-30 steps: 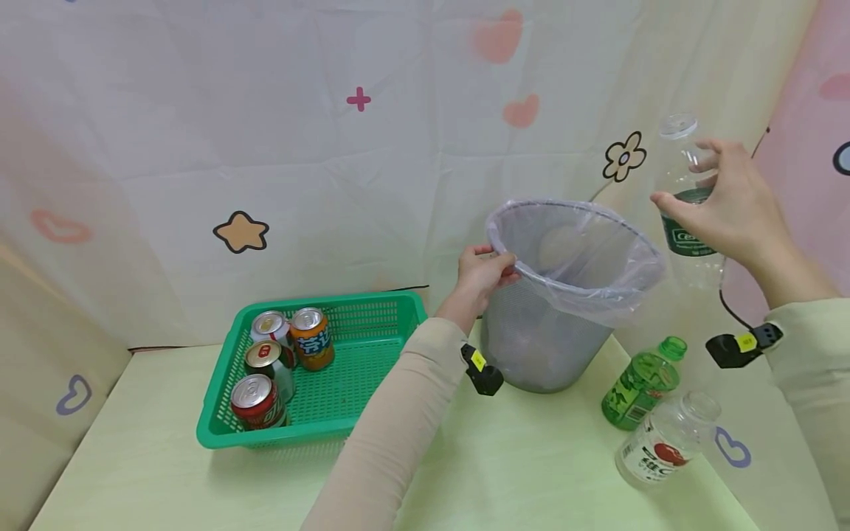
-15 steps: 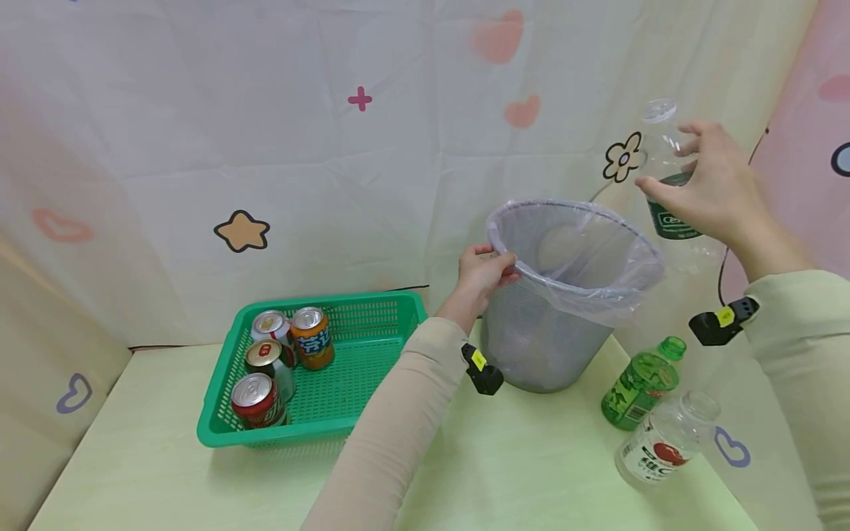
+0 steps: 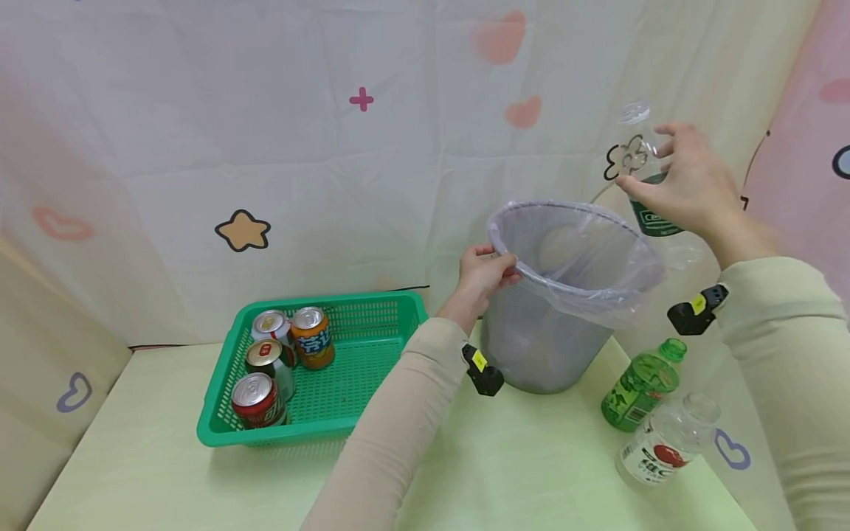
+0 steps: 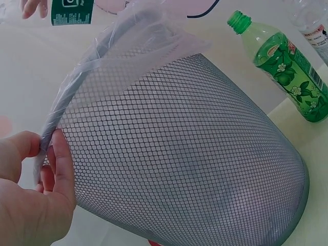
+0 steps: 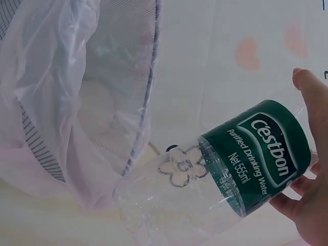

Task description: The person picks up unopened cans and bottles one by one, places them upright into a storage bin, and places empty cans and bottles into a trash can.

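"Where's the labelled bottle?"

"Up in the air at the right of the mesh bin, near its rim; it leans, mouth upward and to the left; I can't tell whether it touches the liner."

"And what are the fingers doing?"

"On the right hand, thumb and fingers spread about the bottle's width and curl round it, at the green C'estbon label; on the left hand, they pinch nearly together on the bin's rim, with the thin plastic between."

"What stands close by?"

"A green bottle and a clear jar-like bottle with a white label, side by side on the tabletop, below the right hand and to the right of the bin; over to the left of the bin sits a green basket; four cans stand upright in its left part, bunched near one another."
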